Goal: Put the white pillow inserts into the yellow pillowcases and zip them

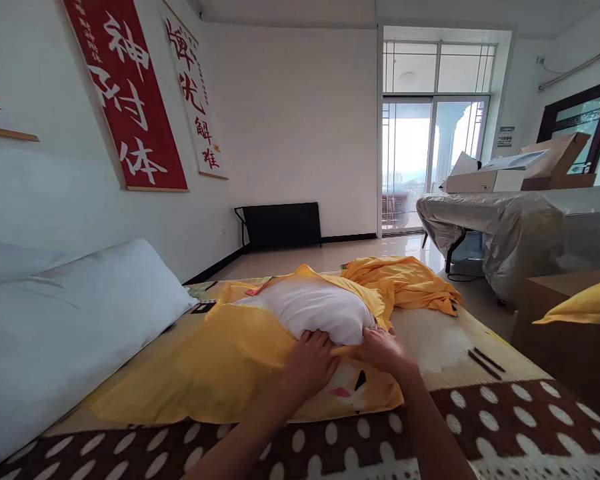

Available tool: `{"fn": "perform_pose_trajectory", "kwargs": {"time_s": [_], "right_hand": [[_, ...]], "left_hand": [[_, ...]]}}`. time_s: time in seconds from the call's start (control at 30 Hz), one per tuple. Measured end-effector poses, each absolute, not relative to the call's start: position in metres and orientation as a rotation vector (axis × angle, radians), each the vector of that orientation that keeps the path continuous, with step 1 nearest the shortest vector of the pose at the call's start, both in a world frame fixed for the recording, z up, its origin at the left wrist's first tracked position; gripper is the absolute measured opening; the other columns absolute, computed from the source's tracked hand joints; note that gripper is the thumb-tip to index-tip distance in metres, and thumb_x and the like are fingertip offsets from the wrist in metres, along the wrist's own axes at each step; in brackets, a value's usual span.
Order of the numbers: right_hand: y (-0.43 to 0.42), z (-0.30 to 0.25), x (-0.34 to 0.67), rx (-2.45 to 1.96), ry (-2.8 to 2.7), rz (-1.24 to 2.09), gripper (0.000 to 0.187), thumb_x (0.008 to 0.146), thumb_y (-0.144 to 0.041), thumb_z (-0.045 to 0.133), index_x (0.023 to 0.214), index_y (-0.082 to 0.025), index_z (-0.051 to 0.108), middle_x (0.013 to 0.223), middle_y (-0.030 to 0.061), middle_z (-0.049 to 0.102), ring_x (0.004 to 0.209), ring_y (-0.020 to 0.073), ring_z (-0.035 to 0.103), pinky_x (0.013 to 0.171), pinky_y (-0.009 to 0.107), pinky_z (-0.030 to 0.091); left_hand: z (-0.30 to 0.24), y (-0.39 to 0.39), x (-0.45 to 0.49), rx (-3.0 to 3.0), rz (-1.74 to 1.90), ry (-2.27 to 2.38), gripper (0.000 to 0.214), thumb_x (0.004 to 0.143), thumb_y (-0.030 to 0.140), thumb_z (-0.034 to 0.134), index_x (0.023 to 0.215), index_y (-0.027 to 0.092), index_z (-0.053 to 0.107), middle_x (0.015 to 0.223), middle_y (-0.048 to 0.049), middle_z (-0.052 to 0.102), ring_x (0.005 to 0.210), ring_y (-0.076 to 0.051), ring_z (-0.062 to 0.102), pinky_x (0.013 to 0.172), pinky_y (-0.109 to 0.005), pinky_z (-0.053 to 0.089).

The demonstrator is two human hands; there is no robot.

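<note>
A yellow pillowcase [205, 367] with a printed face at its lower right lies spread on the patterned blanket [490, 417]. Through its opening shows a white pillow [325, 307], partly inside the case. My left hand [313, 360] is closed at the near edge of the opening, its curled fingertips against the white pillow. At the opening's right end, my right hand [384, 348] pinches the yellow fabric beside the pillow. Some of the fingers of both hands are hidden by fabric.
Another white pillow [90, 313] lies at the left. Crumpled yellow cloth [405, 283] is on the blanket's far side. A cardboard box [555, 333] with a yellow item [585, 303] stands at right, near a plastic-covered table [525, 220]. A black folded panel [283, 225] leans by the wall.
</note>
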State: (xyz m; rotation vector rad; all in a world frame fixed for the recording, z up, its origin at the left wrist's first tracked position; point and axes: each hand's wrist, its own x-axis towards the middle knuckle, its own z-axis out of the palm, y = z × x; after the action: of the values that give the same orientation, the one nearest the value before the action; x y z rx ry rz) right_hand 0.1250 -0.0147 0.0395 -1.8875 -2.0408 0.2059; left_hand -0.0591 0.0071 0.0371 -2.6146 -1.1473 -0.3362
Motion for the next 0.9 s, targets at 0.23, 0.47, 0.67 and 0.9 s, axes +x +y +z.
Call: {"fn": "perform_pose_trajectory", "kwargs": {"time_s": [0.23,0.47,0.67,0.9], "right_hand": [[-0.038,0.074,0.143,-1.51,-1.813,0.346,0.022,0.076,-0.041,0.061,0.071,-0.019,0.057,0.074,0.0001,0.062,0.072,0.016,0.054,0.064,0.026,0.037],[-0.03,0.063,0.099,-1.189,-1.962,0.061,0.012,0.081,-0.022,0.054,0.07,-0.019,0.054,0.081,0.0009,0.058,0.086,0.0163,0.048,0.083,0.03,0.035],[-0.01,0.054,0.126,-1.255,-1.437,0.277,0.036,0.086,-0.04,0.041,0.057,-0.02,0.036,0.053,-0.0049,0.033,0.054,0.0108,0.031,0.053,0.024,0.026],[-0.008,0.05,0.135,-1.224,-1.423,0.176,0.043,0.086,-0.051,0.04,0.057,-0.02,0.034,0.052,-0.0054,0.03,0.053,0.0098,0.027,0.051,0.024,0.021]], "left_hand": [[0.117,-0.007,-0.079,-3.084,-0.119,-1.222,0.031,0.079,0.042,0.054,0.06,0.018,0.049,0.053,0.0058,0.045,0.05,-0.009,0.041,0.048,-0.022,0.032],[0.142,0.027,-0.142,-2.767,-0.631,-1.494,0.044,0.081,0.053,0.044,0.055,0.019,0.033,0.055,0.0054,0.031,0.053,-0.01,0.032,0.052,-0.023,0.028],[0.103,0.055,-0.169,-2.599,-0.607,-1.436,0.043,0.087,0.051,0.035,0.062,0.018,0.048,0.07,-0.0025,0.054,0.073,-0.018,0.05,0.079,-0.032,0.037],[0.177,0.028,-0.15,-2.201,-0.964,-1.229,0.045,0.081,0.054,0.044,0.051,0.022,0.032,0.049,0.0001,0.039,0.06,-0.017,0.039,0.062,-0.028,0.034]]}}
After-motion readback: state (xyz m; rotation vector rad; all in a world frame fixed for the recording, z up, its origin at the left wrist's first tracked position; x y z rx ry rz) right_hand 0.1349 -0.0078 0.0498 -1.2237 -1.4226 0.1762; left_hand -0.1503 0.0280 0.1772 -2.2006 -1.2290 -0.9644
